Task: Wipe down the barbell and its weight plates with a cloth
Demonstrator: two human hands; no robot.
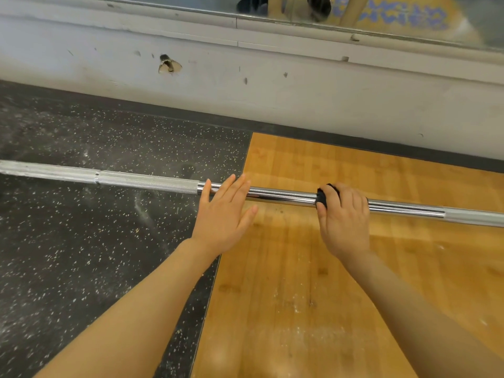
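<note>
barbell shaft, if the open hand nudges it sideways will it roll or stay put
The barbell is a round, polished shaft, so it would probably roll easily. The right hand grips it through the black cloth, likely checking that. The left hand is flat, offering little restraint.

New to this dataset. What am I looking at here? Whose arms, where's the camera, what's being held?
There is no robot: a person works with bare hands, and the single picture comes from a wide-angle camera worn on their head, looking forward and down. A chrome barbell runs across the view, above a floor that is part black speckled rubber and part wood platform, with a scuffed white wall behind. The right hand is wrapped around the bar with a black cloth under its fingers, wiping. The left hand is open, fingers straight, at the bar; whether it touches is unclear. No weight plates are in view.
</note>
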